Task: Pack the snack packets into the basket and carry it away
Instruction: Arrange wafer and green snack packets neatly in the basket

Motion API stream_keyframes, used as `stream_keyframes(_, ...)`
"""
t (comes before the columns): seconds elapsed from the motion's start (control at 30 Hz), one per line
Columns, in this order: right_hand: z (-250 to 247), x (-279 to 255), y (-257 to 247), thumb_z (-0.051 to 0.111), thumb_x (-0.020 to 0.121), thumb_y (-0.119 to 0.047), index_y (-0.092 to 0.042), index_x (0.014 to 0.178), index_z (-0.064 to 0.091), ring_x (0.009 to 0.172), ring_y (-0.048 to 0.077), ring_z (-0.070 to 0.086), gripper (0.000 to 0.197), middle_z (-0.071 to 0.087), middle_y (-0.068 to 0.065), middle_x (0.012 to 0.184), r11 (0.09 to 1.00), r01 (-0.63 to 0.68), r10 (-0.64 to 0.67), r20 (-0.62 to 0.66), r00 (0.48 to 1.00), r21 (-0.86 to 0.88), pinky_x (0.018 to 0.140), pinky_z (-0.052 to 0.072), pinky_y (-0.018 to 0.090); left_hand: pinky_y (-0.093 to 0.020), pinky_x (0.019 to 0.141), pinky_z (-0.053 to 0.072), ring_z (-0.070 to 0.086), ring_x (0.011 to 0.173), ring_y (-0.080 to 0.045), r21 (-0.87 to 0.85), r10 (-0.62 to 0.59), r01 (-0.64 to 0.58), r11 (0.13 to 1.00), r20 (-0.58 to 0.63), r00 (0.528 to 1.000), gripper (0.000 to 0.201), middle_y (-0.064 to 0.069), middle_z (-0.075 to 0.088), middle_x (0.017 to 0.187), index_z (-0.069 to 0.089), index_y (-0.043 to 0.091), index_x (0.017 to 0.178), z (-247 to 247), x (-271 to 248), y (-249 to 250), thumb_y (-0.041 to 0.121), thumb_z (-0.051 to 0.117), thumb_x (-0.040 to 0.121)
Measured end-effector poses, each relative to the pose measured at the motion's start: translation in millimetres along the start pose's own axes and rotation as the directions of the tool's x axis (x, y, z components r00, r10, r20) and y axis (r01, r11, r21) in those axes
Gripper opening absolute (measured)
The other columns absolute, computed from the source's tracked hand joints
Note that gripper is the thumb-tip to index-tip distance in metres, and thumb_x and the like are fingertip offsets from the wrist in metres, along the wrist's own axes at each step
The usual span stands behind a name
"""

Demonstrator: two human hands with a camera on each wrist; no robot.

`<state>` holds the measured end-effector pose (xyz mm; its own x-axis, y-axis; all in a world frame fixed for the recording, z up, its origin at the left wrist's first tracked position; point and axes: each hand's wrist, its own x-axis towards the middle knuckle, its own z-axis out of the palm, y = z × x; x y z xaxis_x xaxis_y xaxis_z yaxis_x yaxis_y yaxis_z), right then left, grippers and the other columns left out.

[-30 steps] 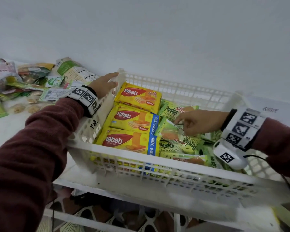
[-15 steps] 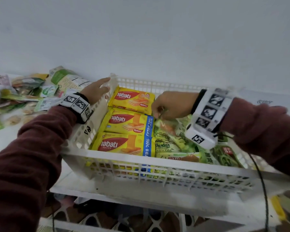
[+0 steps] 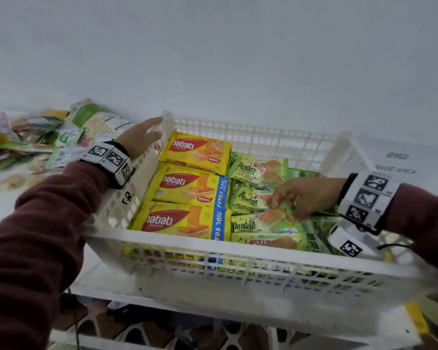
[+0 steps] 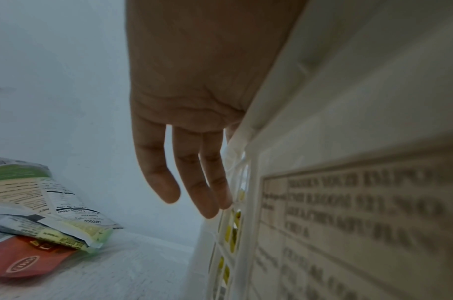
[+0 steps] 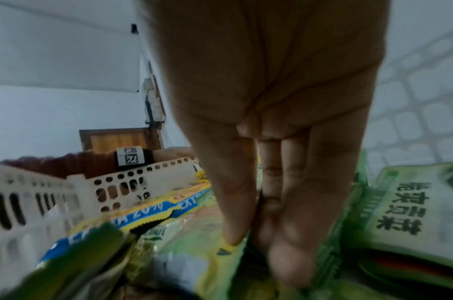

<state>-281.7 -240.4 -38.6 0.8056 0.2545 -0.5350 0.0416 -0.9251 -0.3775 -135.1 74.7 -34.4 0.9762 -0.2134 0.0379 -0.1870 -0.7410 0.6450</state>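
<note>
A white slatted basket (image 3: 213, 245) stands on a white table. Three yellow Nabati wafer packets (image 3: 187, 186) lie in a column along its left side, and green Pandan cake packets (image 3: 253, 198) fill the middle. My left hand (image 3: 139, 140) rests on the basket's left rim, with its fingers (image 4: 194, 172) straight beside the basket wall (image 4: 322, 101). My right hand (image 3: 301, 198) reaches in from the right. Its fingers (image 5: 271, 182) are nearly straight and close together, tips down on a green Pandan packet. A green packet with Chinese writing (image 5: 405, 207) lies to the right of that hand.
Several loose snack packets (image 3: 36, 137) lie in a heap on the table left of the basket, and they also show in the left wrist view (image 4: 40, 213). A white wall rises close behind. A printed floor label (image 3: 395, 169) sits to the right.
My right hand has moved from the far middle of the basket toward the near right, down onto the Pandan packets. My left hand stays on the left rim.
</note>
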Motion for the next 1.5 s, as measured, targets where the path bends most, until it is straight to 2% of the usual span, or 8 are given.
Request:
stream_keyframes(0.23,-17,-4,-27,0.063,0.085,-0.017,-0.014,0.102,0.062,0.046,-0.006,0.048,0.017,0.05,-0.015,0.052,0.96,0.033,-0.09,-0.191,0.977,-0.279,0.049,0.035,0.007,-0.025,0.085,0.031,0.048,0.106,-0.02,-0.005,-0.016,0.016,1.0,-0.007,1.0,0.047,-0.013,0.047,0.138,0.03,0.023,0.144,1,-1,2,0.022,0.04,0.098)
stream_keyframes(0.33,-33,11,-30,0.059,0.088,-0.021,-0.017,0.118,0.058,0.069,0.0,0.049,0.031,0.057,-0.011,0.081,0.953,-0.014,-0.116,-0.405,0.907,-0.304,0.067,0.04,0.017,-0.032,0.099,0.033,0.045,0.124,-0.03,-0.01,-0.034,0.034,0.999,-0.007,0.999,0.047,-0.011,0.043,0.142,0.031,0.025,0.144,1,-2,3,0.022,0.04,0.098)
stream_keyframes(0.5,-26,49,-30,0.061,0.086,-0.016,-0.028,0.136,0.043,0.123,0.019,0.048,0.055,0.048,0.0,0.138,0.928,-0.04,-0.086,-0.316,0.945,-0.37,0.103,0.036,0.033,-0.026,0.086,0.033,0.046,0.108,-0.019,-0.006,-0.021,0.021,1.0,-0.016,1.0,0.047,-0.012,0.045,0.14,0.032,0.025,0.143,-1,-3,3,0.022,0.042,0.097)
stream_keyframes(0.7,-23,56,-22,0.052,0.082,0.004,-0.036,0.126,0.054,0.112,0.02,0.055,0.059,0.057,-0.002,0.128,0.898,0.072,-0.169,-0.19,0.967,-0.434,0.096,0.046,0.037,-0.027,0.09,0.031,0.046,0.12,-0.026,-0.032,-0.044,0.043,0.999,-0.031,0.999,0.046,-0.01,0.044,0.14,0.033,0.027,0.142,1,-2,2,0.022,0.042,0.097)
stream_keyframes(0.83,-32,48,-18,0.049,0.085,0.004,-0.032,0.13,0.05,0.071,-0.004,0.049,0.058,0.048,-0.026,0.086,0.938,0.106,-0.168,-0.163,0.972,-0.331,0.076,0.045,0.017,-0.025,0.087,0.032,0.048,0.115,-0.026,-0.03,-0.032,0.032,0.999,-0.023,0.999,0.047,-0.012,0.046,0.139,0.033,0.026,0.143,1,-2,3,0.021,0.042,0.097)
stream_keyframes(1.0,-53,53,-12,0.058,0.089,-0.019,-0.032,0.128,0.052,0.093,0.016,0.057,0.041,0.053,0.002,0.127,0.952,0.021,-0.129,-0.338,0.933,-0.305,0.085,0.043,0.026,-0.019,0.059,0.035,0.048,0.072,-0.018,-0.044,-0.035,0.033,0.998,-0.032,0.999,0.047,-0.01,0.056,0.105,0.033,0.025,0.143,2,-1,1,0.022,0.041,0.097)
stream_keyframes(1.17,-46,66,-5,0.051,0.093,-0.016,-0.034,0.128,0.053,0.117,0.018,0.05,0.04,0.047,0.002,0.128,0.868,-0.12,-0.057,-0.337,0.94,-0.481,0.085,0.043,0.026,-0.031,0.093,0.035,0.047,0.121,-0.031,-0.072,-0.031,0.029,0.997,-0.017,0.999,0.047,-0.014,0.048,0.138,0.034,0.026,0.143,2,1,-2,0.022,0.042,0.097)
stream_keyframes(1.5,-96,32,-22,0.049,0.094,-0.023,-0.029,0.135,0.043,0.093,0.01,0.047,0.042,0.054,0.002,0.118,0.892,-0.064,-0.088,-0.311,0.946,-0.448,0.087,0.034,0.021,-0.035,0.107,0.031,0.043,0.128,-0.025,0.117,-0.012,0.015,0.993,-0.025,1.0,0.044,-0.011,0.046,0.14,0.042,0.023,0.138,-9,-6,3,0.036,0.041,0.096)
